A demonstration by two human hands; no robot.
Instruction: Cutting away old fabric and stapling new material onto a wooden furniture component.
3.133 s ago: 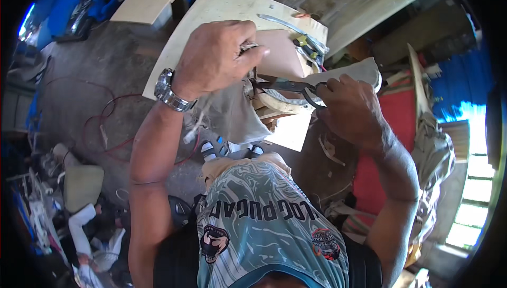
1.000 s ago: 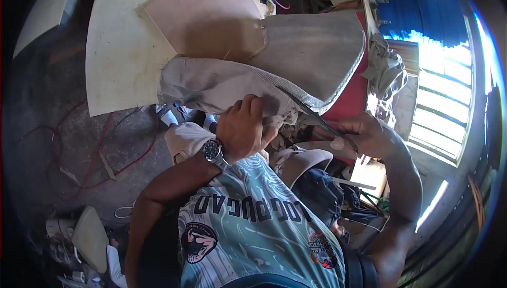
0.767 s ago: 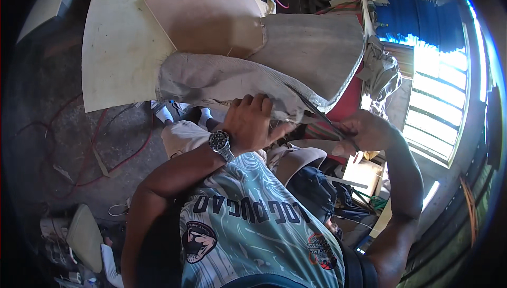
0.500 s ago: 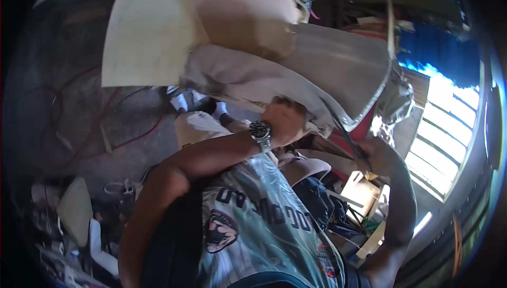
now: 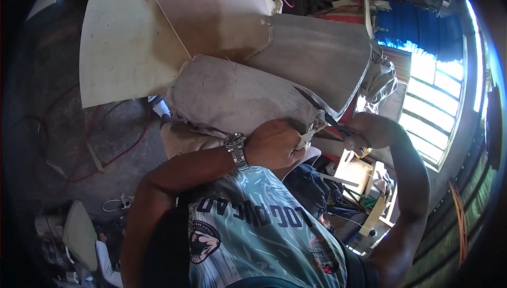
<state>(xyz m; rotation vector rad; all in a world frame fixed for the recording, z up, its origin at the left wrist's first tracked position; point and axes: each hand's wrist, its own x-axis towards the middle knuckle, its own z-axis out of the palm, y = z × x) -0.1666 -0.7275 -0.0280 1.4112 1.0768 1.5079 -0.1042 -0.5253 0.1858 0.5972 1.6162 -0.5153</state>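
Fabric: the beige ribbed fabric (image 5: 227,92) lies at the near edge of the bench (image 5: 113,40), support beneath hidden; spread flatter now, more ribbing exposed than half a second ago.
Left hand: the left hand (image 5: 272,143) is now clenched on the fabric's lower right edge; earlier, its fingers lay out over the top.
Scissors: the dark scissors (image 5: 332,120) point into the fabric's right end; blade gap cannot be told.
Right hand: the right hand (image 5: 367,129) is curled around the scissor handles, nearer the left hand than before.
Bearing on work: judged that the new grip tensions the edge and steadies it for the blades.
Bench surface: bare pale wood, then a pinkish board (image 5: 211,8), then a grey panel (image 5: 322,50) touching it.
Room: grey floor (image 5: 79,150) with red hose (image 5: 143,136) at left; blue sheeting (image 5: 422,32) and bright barred window (image 5: 430,116) at right.
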